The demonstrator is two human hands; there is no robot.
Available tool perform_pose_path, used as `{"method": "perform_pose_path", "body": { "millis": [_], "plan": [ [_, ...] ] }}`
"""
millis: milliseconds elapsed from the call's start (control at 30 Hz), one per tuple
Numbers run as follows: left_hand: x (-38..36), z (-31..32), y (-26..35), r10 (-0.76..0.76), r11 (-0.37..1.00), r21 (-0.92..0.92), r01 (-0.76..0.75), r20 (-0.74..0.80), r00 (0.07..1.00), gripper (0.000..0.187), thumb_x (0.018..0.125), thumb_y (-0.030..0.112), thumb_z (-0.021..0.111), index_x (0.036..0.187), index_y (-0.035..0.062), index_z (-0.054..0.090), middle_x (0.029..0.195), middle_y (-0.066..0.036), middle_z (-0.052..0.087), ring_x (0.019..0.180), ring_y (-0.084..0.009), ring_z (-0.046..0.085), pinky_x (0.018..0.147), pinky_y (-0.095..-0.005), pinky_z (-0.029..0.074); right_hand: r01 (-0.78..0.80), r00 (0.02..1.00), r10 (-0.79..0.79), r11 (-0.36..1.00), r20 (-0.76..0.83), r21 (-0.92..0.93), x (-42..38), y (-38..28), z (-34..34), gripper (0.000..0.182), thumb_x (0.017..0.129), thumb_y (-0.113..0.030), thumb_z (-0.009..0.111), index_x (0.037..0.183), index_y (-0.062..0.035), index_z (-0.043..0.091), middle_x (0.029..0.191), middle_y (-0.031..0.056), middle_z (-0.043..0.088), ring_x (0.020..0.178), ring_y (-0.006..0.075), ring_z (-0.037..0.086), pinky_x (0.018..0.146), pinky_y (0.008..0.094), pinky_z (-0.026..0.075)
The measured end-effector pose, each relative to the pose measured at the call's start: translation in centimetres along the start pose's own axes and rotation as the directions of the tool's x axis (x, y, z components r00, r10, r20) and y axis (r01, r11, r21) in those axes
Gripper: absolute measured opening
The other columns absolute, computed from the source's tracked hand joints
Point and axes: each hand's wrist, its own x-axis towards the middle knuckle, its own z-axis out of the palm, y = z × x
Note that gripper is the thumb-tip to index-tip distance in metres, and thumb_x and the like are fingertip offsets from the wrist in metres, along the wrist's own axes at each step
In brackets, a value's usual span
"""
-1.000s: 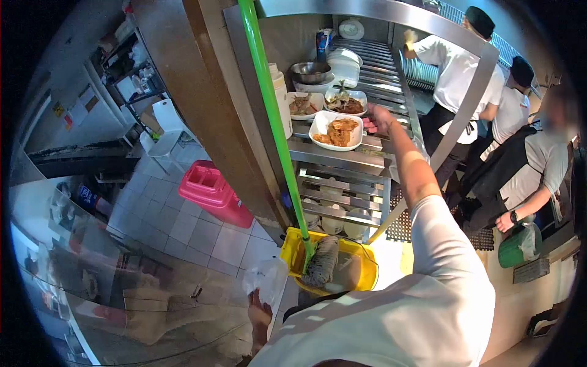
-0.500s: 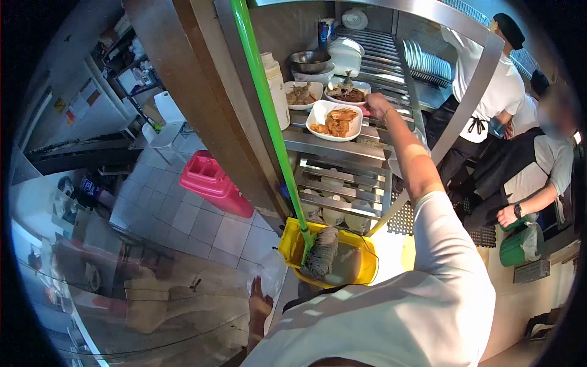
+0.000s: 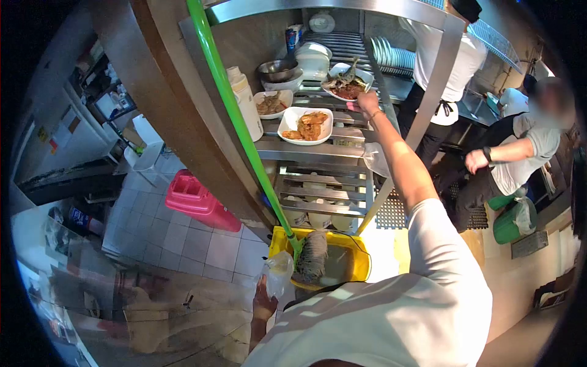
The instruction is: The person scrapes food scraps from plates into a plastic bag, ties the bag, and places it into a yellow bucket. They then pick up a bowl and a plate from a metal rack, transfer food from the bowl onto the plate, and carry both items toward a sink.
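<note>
A right hand grasps the near right rim of a white dish of fish, fingers clenched at its edge, by the right edge of a slatted metal rack's upper shelf. The dish holds fish with reddish-brown sauce; whether its base touches the slats cannot be told. The person's left hand, low beside a yellow mop bucket, grasps a clear plastic bag, its fingers partly hidden.

At the shelf's front edge sits a white dish of orange-brown food, apart from the fish. Behind it, toward the left edge, are a third white dish with food and a dark metal bowl resting in a white container. A pale bottle stands at the front left corner, close to the green handle of a mop whose grey head rests in the bucket. A pink bin stands on the tiled floor to the left.

Beyond the rack's right edge, near a row of upright plates, a co-worker in a white top faces away; another person, wearing a dark wristwatch, stands farther right.
</note>
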Motion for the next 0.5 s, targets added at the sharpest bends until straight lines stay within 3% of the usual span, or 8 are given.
{"method": "perform_pose_path", "body": {
  "millis": [167, 267, 367, 433, 500],
  "plan": [
    [1.0, 0.4, -0.4, 0.154, 0.988, 0.025, -0.154, -0.013, 0.988, 0.077, 0.069, 0.003, 0.055, 0.139, 0.0028, 0.024, 0.138, -0.025, 0.034, 0.129, -0.0397, 0.032, 0.105, -0.0419, 0.033, 0.008, 1.000, -0.010, 0.999, 0.026, 0.048, -1.2, -1.1, -0.9, 0.022, 0.087, -0.004, 0.045, 0.106, 0.0055, 0.049, 0.087, 0.0215, 0.063, 0.060, 0.0312, 0.065, 0.049, 0.0417, 0.059],
    [1.1, 0.0, 0.6, 0.065, 0.998, 0.008, -0.065, 0.042, 0.997, 0.076, 0.069, 0.003, 0.054, 0.139, 0.0032, 0.025, 0.139, -0.024, 0.033, 0.130, -0.0387, 0.032, 0.105, -0.0412, 0.032, -0.052, 0.998, 0.049, 0.995, 0.050, 0.079, -2.0, -0.6, -1.2, 0.023, 0.088, -0.005, 0.044, 0.108, 0.0049, 0.049, 0.088, 0.0219, 0.063, 0.060, 0.0316, 0.065, 0.049, 0.0423, 0.058],
    [1.4, 0.4, -0.3, 0.156, 0.988, 0.008, -0.156, 0.003, 0.988, 0.077, 0.069, 0.003, 0.054, 0.140, 0.0041, 0.024, 0.139, -0.024, 0.034, 0.130, -0.0390, 0.032, 0.105, -0.0413, 0.032, -0.109, 0.994, 0.107, 0.989, 0.022, 0.103, -2.9, 0.4, -0.8, 0.024, 0.087, -0.002, 0.044, 0.110, 0.0038, 0.049, 0.089, 0.0224, 0.063, 0.061, 0.0322, 0.065, 0.049, 0.0442, 0.058],
    [1.2, -0.2, 0.6, 0.143, 0.990, -0.003, -0.143, 0.011, 0.990, 0.077, 0.069, 0.003, 0.054, 0.140, 0.0046, 0.024, 0.139, -0.024, 0.034, 0.130, -0.0390, 0.032, 0.105, -0.0413, 0.032, -0.124, 0.990, 0.127, 0.991, -0.055, 0.056, -3.0, 1.3, -0.7, 0.025, 0.087, -0.003, 0.046, 0.111, 0.0024, 0.050, 0.090, 0.0224, 0.063, 0.060, 0.0310, 0.065, 0.049, 0.0441, 0.058],
    [1.6, -0.6, 1.2, 0.130, 0.991, -0.012, -0.130, 0.017, 0.991, 0.077, 0.069, 0.003, 0.055, 0.140, 0.0051, 0.025, 0.139, -0.024, 0.034, 0.129, -0.0391, 0.032, 0.105, -0.0413, 0.032, -0.153, 0.987, 0.156, 0.986, -0.036, 0.061, -3.3, 1.6, -0.9, 0.026, 0.086, 0.000, 0.046, 0.112, 0.0017, 0.049, 0.091, 0.0208, 0.063, 0.062, 0.0299, 0.066, 0.050, 0.0438, 0.058]
  ]
}}
